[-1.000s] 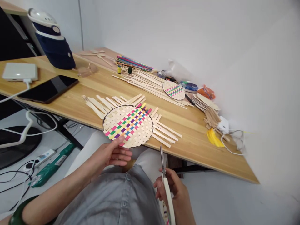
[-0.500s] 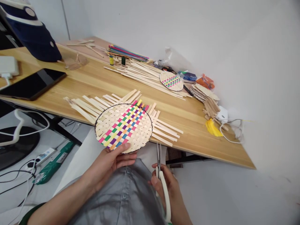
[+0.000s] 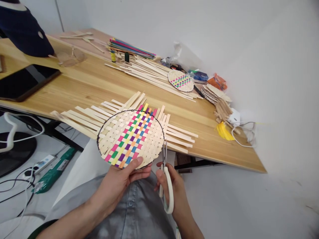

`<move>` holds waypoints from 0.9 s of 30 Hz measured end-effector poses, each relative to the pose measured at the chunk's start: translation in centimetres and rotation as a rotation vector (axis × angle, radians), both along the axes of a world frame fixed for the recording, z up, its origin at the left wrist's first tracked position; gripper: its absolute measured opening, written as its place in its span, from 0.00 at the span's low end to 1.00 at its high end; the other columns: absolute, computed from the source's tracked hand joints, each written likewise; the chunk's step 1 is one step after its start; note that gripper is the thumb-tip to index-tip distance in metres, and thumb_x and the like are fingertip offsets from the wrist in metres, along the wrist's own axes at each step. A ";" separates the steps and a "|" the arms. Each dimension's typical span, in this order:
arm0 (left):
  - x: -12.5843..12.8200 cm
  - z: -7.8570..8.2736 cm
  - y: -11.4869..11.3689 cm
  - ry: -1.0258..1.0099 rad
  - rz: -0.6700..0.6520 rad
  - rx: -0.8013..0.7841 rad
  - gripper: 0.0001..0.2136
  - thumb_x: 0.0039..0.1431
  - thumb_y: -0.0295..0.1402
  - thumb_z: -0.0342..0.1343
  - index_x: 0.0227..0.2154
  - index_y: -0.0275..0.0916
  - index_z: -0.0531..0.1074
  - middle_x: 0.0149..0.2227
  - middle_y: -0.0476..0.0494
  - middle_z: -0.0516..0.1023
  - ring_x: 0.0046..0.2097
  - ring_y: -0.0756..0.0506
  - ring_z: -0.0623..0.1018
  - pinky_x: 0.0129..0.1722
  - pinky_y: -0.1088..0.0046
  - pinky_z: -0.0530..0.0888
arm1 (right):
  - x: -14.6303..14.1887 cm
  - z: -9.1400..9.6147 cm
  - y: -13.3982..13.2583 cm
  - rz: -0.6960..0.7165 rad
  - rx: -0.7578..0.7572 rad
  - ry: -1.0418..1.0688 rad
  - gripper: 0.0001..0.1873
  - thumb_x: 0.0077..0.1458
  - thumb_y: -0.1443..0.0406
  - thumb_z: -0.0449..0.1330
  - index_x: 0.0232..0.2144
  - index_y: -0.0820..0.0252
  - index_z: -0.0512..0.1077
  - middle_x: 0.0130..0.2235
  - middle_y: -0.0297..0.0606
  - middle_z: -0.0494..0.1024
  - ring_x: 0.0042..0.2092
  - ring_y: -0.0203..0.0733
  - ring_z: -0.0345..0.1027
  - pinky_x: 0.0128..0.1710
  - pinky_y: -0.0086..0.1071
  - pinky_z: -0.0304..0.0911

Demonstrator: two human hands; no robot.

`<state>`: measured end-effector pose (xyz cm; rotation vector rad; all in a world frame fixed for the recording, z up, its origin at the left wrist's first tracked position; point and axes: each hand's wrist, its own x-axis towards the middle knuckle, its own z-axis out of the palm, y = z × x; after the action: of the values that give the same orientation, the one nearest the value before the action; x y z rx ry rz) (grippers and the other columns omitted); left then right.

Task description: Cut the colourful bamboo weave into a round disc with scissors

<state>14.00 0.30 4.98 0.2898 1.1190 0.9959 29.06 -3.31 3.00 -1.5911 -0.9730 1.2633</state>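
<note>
A round woven bamboo piece [image 3: 129,137] with a dark outline and bands of pink, green, yellow, purple, orange and blue is held up at the table's front edge. My left hand [image 3: 128,177] grips its lower rim, thumb on top and fingers beneath. Loose pale strips [image 3: 82,116] stick out past the outline on the left, top and right. My right hand [image 3: 171,186] is closed round white-handled scissors [image 3: 168,192]. Their blades point upward at the right side of the outline, by the lowest right-hand strips; whether they touch is unclear.
Behind lie a bundle of pale strips [image 3: 147,74], coloured strips [image 3: 132,46] and a smaller finished woven disc [image 3: 180,80]. A phone [image 3: 28,79] and glasses [image 3: 71,57] rest at left. At right are stacked fan-shaped pieces [image 3: 215,94], yellow strands [image 3: 224,131] and a white cable [image 3: 235,136].
The scissors have moved up and left, bringing their blades close to the outline's right side. The woven piece, still in my left hand, now appears slightly larger and lower.
</note>
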 end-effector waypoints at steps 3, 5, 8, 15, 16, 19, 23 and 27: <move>0.2 0.2 -0.2 -0.008 0.006 -0.018 0.08 0.56 0.25 0.63 0.40 0.33 0.76 0.33 0.41 0.86 0.31 0.43 0.84 0.32 0.69 0.85 | -0.3 0.1 0.7 0.011 0.000 0.052 0.28 0.49 0.42 0.63 0.37 0.59 0.73 0.22 0.29 0.67 0.22 0.35 0.62 0.20 0.27 0.64; 0.3 0.3 -0.3 -0.018 0.015 -0.026 0.07 0.57 0.25 0.63 0.39 0.33 0.76 0.33 0.42 0.86 0.30 0.44 0.84 0.32 0.70 0.85 | -0.6 0.1 0.9 0.016 0.012 0.076 0.27 0.50 0.42 0.63 0.35 0.59 0.73 0.23 0.30 0.68 0.22 0.34 0.62 0.21 0.27 0.64; 0.4 0.3 -0.4 -0.036 0.035 -0.020 0.06 0.57 0.25 0.62 0.38 0.33 0.76 0.32 0.44 0.86 0.29 0.45 0.84 0.32 0.71 0.85 | -1.0 0.1 0.7 0.023 0.033 0.109 0.26 0.53 0.42 0.61 0.33 0.59 0.72 0.25 0.31 0.70 0.23 0.34 0.64 0.22 0.27 0.65; 0.2 -0.1 -0.8 -0.034 0.040 -0.005 0.12 0.52 0.29 0.68 0.39 0.35 0.76 0.33 0.44 0.86 0.30 0.44 0.85 0.33 0.71 0.85 | -0.8 0.5 0.5 0.018 0.006 0.136 0.25 0.53 0.43 0.62 0.35 0.60 0.72 0.27 0.31 0.71 0.24 0.34 0.64 0.23 0.27 0.67; 0.2 -0.1 -0.8 -0.033 0.037 -0.005 0.12 0.52 0.29 0.68 0.40 0.35 0.75 0.33 0.44 0.86 0.30 0.44 0.85 0.33 0.70 0.85 | -0.7 0.7 0.6 0.020 0.000 0.137 0.25 0.53 0.44 0.62 0.34 0.60 0.71 0.27 0.31 0.71 0.24 0.34 0.64 0.24 0.27 0.67; 0.3 -0.2 -1.0 -0.032 0.036 -0.004 0.12 0.52 0.28 0.68 0.39 0.35 0.75 0.33 0.45 0.86 0.29 0.44 0.84 0.33 0.70 0.85 | -0.6 1.1 1.1 0.033 -0.003 0.137 0.24 0.53 0.44 0.62 0.30 0.60 0.70 0.26 0.31 0.70 0.24 0.34 0.64 0.21 0.26 0.64; 0.4 -0.2 -1.1 -0.028 0.048 -0.016 0.11 0.53 0.26 0.66 0.39 0.34 0.75 0.32 0.44 0.86 0.29 0.43 0.84 0.31 0.69 0.85 | -0.6 0.9 1.4 0.034 0.020 0.134 0.24 0.54 0.44 0.61 0.29 0.59 0.69 0.25 0.31 0.70 0.24 0.34 0.65 0.20 0.26 0.61; 0.4 0.0 -1.1 -0.033 0.032 -0.024 0.09 0.56 0.25 0.64 0.40 0.32 0.75 0.32 0.42 0.86 0.29 0.43 0.85 0.31 0.69 0.85 | -0.4 0.2 1.3 0.023 0.017 0.103 0.25 0.53 0.43 0.61 0.29 0.59 0.69 0.23 0.31 0.69 0.23 0.34 0.63 0.19 0.26 0.59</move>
<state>14.45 -0.80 4.94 0.2364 1.1080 1.0115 28.62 -2.02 3.23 -1.4900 -0.9377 1.3359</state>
